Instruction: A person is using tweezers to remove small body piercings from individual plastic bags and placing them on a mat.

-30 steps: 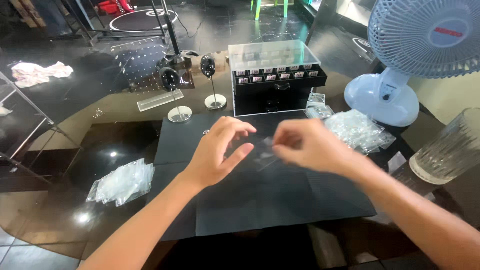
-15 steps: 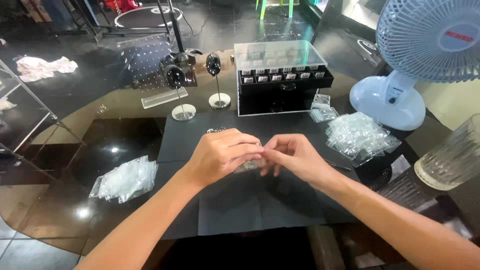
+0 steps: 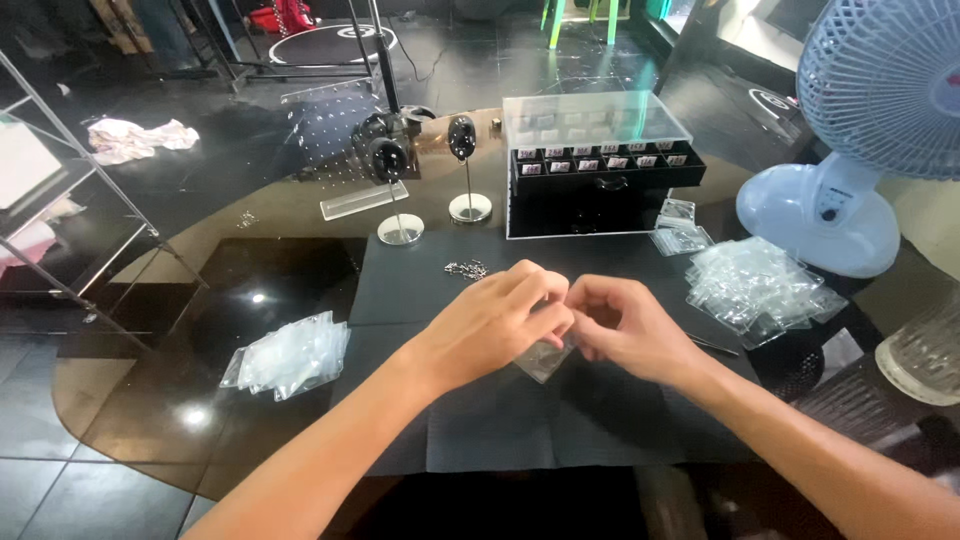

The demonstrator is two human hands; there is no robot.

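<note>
Two hands, two bag piles, one fan

A single head-worn camera looks steeply down and forward from close above the dark mat, reaching past a drawer box to the floor

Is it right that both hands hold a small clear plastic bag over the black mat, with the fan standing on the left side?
Not quite. The head view shows the fan on the right side. The rest stands: left hand and right hand hold the small clear bag over the black mat.
</note>
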